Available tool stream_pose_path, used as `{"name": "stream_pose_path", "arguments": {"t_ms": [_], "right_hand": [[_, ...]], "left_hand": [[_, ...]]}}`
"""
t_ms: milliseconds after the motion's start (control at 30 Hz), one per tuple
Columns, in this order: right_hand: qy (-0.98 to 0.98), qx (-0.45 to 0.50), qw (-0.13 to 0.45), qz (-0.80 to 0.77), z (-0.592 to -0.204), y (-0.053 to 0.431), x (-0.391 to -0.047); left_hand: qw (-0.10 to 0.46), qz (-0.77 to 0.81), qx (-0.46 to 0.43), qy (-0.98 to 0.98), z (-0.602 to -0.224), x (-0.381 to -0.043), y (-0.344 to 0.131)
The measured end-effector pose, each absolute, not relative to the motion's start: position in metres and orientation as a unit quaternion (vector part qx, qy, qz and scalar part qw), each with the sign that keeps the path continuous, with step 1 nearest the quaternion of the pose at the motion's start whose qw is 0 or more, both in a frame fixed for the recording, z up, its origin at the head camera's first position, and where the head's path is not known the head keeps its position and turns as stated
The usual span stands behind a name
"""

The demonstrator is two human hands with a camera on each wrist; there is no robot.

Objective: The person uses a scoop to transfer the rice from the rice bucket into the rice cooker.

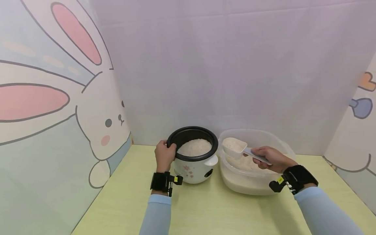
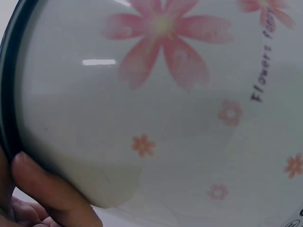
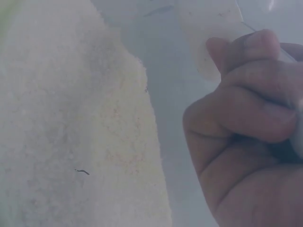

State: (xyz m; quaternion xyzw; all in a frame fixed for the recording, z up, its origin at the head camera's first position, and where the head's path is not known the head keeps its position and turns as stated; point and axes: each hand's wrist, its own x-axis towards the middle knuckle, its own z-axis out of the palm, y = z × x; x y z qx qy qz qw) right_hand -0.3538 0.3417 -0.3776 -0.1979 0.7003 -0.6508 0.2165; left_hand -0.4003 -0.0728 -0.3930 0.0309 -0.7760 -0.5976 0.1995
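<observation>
In the head view a white rice cooker (image 1: 192, 169) with pink flowers stands lidless, white rice (image 1: 196, 147) inside its black rim. My left hand (image 1: 165, 156) grips its left side, thumb near the rim; the cooker hides some of the fingers. The left wrist view shows the flowered wall (image 2: 180, 123) close up. My right hand (image 1: 271, 158) holds a scoop (image 1: 235, 148) by its grey handle, fingers curled round it. Rice fills the scoop's white cup, which is above the left part of a translucent plastic tub (image 1: 249, 186) of rice. Rice (image 3: 80, 118) fills much of the right wrist view.
Cooker and tub stand side by side on a pale yellow-green tabletop (image 1: 211, 212), close to the plain back wall (image 1: 205, 71). A rabbit-printed panel (image 1: 97, 130) rises on the left, another printed panel (image 1: 352, 140) on the right. A white side handle (image 1: 211, 160) of the cooker faces the tub.
</observation>
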Motion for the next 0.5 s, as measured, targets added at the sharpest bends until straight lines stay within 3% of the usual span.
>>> {"name": "stream_pose_path", "arguments": {"t_ms": [500], "right_hand": [[0.697,-0.142,0.155,-0.686,-0.3729,0.3416,-0.3513]], "left_hand": [[0.206,-0.598,0.029,-0.774,-0.3937,-0.4001,-0.0735]]}}
